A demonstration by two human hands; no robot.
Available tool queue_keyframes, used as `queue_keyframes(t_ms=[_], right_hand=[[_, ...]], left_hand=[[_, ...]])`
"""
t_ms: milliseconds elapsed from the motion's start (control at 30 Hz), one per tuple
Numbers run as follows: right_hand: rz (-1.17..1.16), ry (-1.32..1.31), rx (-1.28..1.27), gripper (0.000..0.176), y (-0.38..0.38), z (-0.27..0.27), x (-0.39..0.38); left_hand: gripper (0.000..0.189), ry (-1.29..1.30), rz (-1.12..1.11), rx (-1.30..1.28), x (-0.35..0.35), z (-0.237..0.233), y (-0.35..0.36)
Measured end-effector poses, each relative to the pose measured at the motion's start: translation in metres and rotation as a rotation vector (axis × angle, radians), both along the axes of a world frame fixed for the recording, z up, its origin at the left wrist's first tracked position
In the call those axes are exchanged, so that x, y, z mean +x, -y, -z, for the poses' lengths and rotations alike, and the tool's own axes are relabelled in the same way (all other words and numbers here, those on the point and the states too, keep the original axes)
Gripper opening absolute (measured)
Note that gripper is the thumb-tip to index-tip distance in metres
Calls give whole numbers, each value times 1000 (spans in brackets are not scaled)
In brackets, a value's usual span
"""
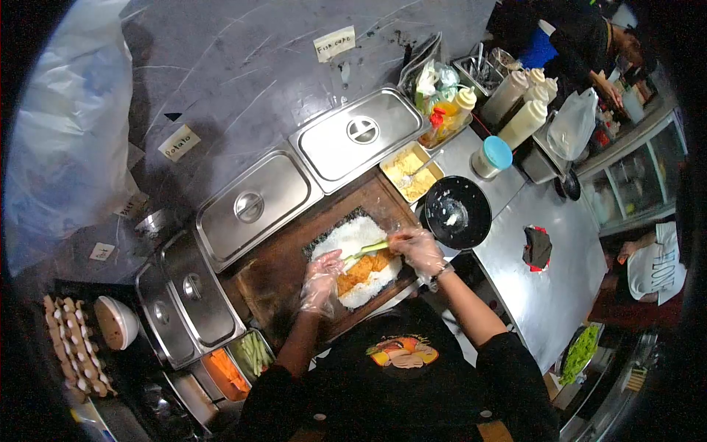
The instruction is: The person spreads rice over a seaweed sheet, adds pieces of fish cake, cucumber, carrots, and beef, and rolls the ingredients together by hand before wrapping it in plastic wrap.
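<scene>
A green cucumber strip [370, 248] stretches between my hands, just above a bed of white rice [346, 237] on a dark seaweed sheet [318, 246]. Pinching its right end is my right hand [421, 252], in a clear plastic glove. My left hand [321, 284], gloved the same way, has its fingertips closed at the left end. Orange-brown fried pieces [355, 280] lie across the rice under the strip. All of this rests on a brown wooden board [266, 283].
Lidded steel pans [250, 208] line the board's far side. Beyond my right hand are a tray of yellow filling [409, 171] and a black bowl [458, 212]. Carrot sticks [227, 374] and cucumber strips [252, 352] fill containers at lower left. Another person [596, 51] works at upper right.
</scene>
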State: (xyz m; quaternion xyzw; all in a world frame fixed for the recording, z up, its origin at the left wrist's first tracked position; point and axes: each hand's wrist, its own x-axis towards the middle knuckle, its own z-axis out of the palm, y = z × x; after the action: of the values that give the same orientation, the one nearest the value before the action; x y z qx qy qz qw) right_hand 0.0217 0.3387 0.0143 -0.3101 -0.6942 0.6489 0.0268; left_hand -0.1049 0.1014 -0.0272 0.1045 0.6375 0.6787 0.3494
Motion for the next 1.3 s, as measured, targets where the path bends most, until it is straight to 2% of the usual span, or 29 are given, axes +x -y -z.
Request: queue_keyframes(t_ms=[100,133,200,267,333,433,633,800,933,1033,1133,1200,1300], right_hand=[[106,-38,-124,13,-6,-8,18],[205,-50,-183,9,-3,-4,23],[211,-128,-193,8,-3,4,33],[221,-91,-149,9,1,-9,39],[228,-55,-104,9,5,-9,46],[269,-84,-128,8,10,-2,55],[289,-96,-143,7,16,-2,66],[309,-91,-80,7,16,-3,71],[360,-75,-81,9,18,-9,71],[366,-94,-87,10,17,-4,71],[379,-92,-62,10,17,-3,70],[403,-84,-48,10,19,-2,73],[435,-45,-69,9,20,-8,77]], left_hand=[[25,-66,105,-128,-11,22,0],[25,-64,113,-135,-11,19,0],[18,-238,171,-253,-11,14,-1],[14,-237,180,-329,-8,4,-3],[13,-576,177,-477,-7,-3,-4],[13,-672,205,-598,-6,-28,-8],[11,-601,307,-662,-12,-41,-5],[13,-475,343,-606,-27,-18,6],[14,-482,316,-554,-36,-30,-5],[23,-616,483,-501,-40,-35,-24],[27,-632,535,-458,-39,-34,-42],[31,-564,552,-477,-35,-34,-52],[27,-707,547,-607,-23,-54,-60]])
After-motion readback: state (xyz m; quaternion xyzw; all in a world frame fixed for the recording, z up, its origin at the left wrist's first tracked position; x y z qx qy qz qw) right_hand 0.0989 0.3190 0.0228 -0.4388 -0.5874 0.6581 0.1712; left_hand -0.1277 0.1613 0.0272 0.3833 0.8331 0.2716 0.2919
